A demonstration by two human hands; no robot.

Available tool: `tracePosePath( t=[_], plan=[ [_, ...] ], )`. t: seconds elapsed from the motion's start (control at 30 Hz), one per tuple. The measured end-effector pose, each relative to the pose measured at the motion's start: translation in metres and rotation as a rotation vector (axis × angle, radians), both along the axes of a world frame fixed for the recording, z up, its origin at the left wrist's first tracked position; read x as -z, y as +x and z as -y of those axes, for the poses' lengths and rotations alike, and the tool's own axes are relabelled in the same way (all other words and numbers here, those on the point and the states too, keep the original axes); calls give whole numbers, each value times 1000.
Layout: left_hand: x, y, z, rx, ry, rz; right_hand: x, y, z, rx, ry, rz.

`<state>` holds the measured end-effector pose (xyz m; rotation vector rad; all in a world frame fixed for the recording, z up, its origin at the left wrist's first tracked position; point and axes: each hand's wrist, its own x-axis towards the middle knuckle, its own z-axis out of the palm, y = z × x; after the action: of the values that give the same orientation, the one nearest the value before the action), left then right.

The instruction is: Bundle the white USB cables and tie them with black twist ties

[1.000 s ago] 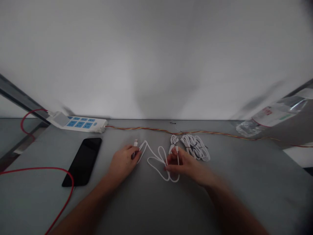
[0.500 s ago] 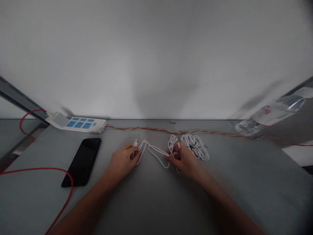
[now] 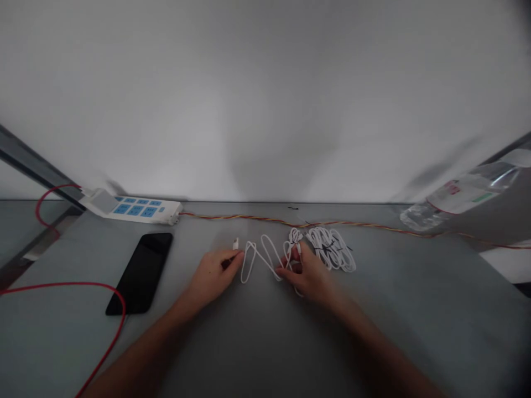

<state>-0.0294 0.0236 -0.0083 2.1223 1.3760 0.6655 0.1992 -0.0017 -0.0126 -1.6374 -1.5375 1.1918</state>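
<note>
Your left hand [image 3: 211, 276] lies on the grey table [image 3: 265, 342] with the fingers drawn close together, and it pinches the white cable [image 3: 261, 257] between thumb and forefinger just behind its USB plug [image 3: 235, 243], which points away from you. Your right hand [image 3: 309, 276] is also closed, with the fingers curled around the other part of the same cable. Between your two hands the cable lies on the table in several loose loops, near the middle of the table and in front of you. Just to the right of your right hand, and touching it as far as I can see, lies a bundle of white cables [image 3: 334, 250] tied with thin dark ties. Behind it a twisted red and yellow wire [image 3: 249, 219] runs along the far edge of the table to a white power strip [image 3: 133, 207] with blue sockets; I can read no writing on it. A black phone [image 3: 141, 271] lies face up to the left of your left hand, well apart from it, and its screen is dark. A red cord [image 3: 112, 309] curves beside the phone. At the far right lies a clear plastic bag [image 3: 464, 199] with a red and a green mark, but the print is too small to read.
</note>
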Motion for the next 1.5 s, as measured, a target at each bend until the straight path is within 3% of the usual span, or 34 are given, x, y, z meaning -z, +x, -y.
tracePosePath(
  t=[0.13,0.27,0.43,0.53,0.67,0.77,0.97,1.07,1.33,1.5],
  plan=[
    [4,2,0,-128,-104,175,4,-3,3,9,80,213],
    [3,2,-1,-201,-196,319,-2,-5,6,-15,133,247],
    [-2,1,-3,-168,-169,255,-12,0,6,41,159,284],
    [-4,-1,-4,-198,-174,323,-14,5,4,42,174,231],
    [-3,-1,-6,-218,-257,436,-15,11,1,110,322,228],
    [-2,-1,-7,-209,-329,500,-17,12,0,117,296,166],
    [-5,-2,-5,-203,-249,515,-19,10,2,-37,116,-147],
    [-6,0,-2,-173,-207,504,-16,10,2,-85,217,-171],
    [-4,2,6,1,48,330,-7,12,2,-75,584,136],
    [-1,2,7,52,138,212,-12,11,6,-69,638,147]
  ],
)
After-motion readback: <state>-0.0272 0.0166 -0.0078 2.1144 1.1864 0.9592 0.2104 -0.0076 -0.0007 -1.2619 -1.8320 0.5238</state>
